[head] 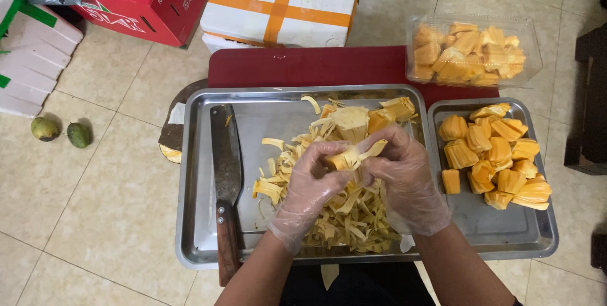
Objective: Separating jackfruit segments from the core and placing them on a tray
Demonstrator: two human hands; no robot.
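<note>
Nearest the viewer, both forearms rise from the bottom edge and meet over the large steel tray. The left hand, in a thin clear plastic glove, curls its grip around the near-left side of a pale yellow jackfruit pod still wrapped in stringy fibre; the thumb and fingers are pinching it. The right hand, gloved the same way, closes on the pod's right end, fingertips pressed onto a loose strip that juts up and to the right. So the pod sits between the two grips, touching both, its long axis running roughly left to right, with neither hand clearly nearer.

Directly beneath the hands lies a heap of pale yellow fibre strips, spread over the middle of the tray. To the left, on the same tray, a dark cleaver with a wooden handle lies with its blade pointing far.

Right of the hands, a smaller steel tray holds cleaned orange-yellow jackfruit bulbs. Farther still, on the dark red bench, a clear plastic box holds more bulbs.
</note>
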